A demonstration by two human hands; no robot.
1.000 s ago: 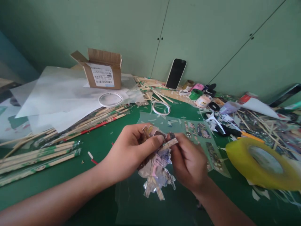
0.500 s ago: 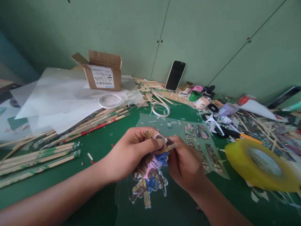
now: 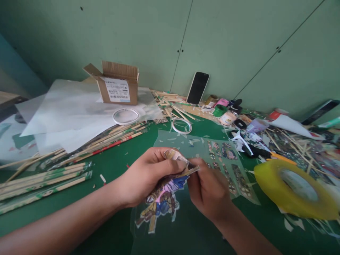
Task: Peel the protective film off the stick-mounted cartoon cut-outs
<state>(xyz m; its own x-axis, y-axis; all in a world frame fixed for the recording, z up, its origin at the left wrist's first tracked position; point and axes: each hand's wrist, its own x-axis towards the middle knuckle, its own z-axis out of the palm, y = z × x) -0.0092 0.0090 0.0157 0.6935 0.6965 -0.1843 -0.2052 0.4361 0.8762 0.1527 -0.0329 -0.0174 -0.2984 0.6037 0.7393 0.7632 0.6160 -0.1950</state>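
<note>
My left hand (image 3: 155, 171) is closed on a colourful paper cutout figure (image 3: 164, 200), thumb pressed on its upper part. The figure has pink, blue and brown printed parts with pale cut edges, and its lower end hangs below my fingers. My right hand (image 3: 209, 187) pinches the narrow tan strip at the figure's upper right edge. The fingertips of both hands almost meet there, and the exact grip is partly hidden. Beneath lies a translucent sheet (image 3: 159, 241) on the green table. Another clear sheet with printed cutouts (image 3: 240, 177) lies beyond my right hand.
A large yellow tape roll (image 3: 271, 187) lies at right, near orange-handled scissors (image 3: 283, 157) and clutter. Wrapped chopsticks (image 3: 45, 180) and white sheets (image 3: 71, 117) are at left. A cardboard box (image 3: 119, 86), phone (image 3: 198, 88) and silver ring (image 3: 181, 126) are farther back.
The figure's lower end has swung slightly left. My hands sit a little lower in view, still holding the figure; the upper tan strip has tilted slightly.
</note>
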